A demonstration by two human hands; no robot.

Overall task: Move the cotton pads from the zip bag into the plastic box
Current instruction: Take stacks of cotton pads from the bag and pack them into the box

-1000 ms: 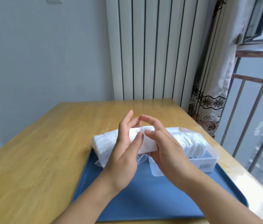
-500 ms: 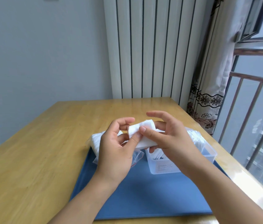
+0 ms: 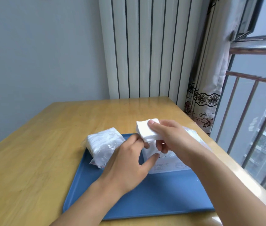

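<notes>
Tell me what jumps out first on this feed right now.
The right hand holds a small stack of white cotton pads up over the plastic box at the middle of the blue tray. The left hand is just below the stack, fingers loose near the box's left end. To the left, the zip bag of pads lies on the tray's far left corner.

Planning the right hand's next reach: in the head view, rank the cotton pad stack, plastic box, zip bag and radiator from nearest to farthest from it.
1. Cotton pad stack, gripped in the right hand.
2. Plastic box, just beneath.
3. Zip bag, left on the tray.
4. Radiator, at the far wall.
</notes>
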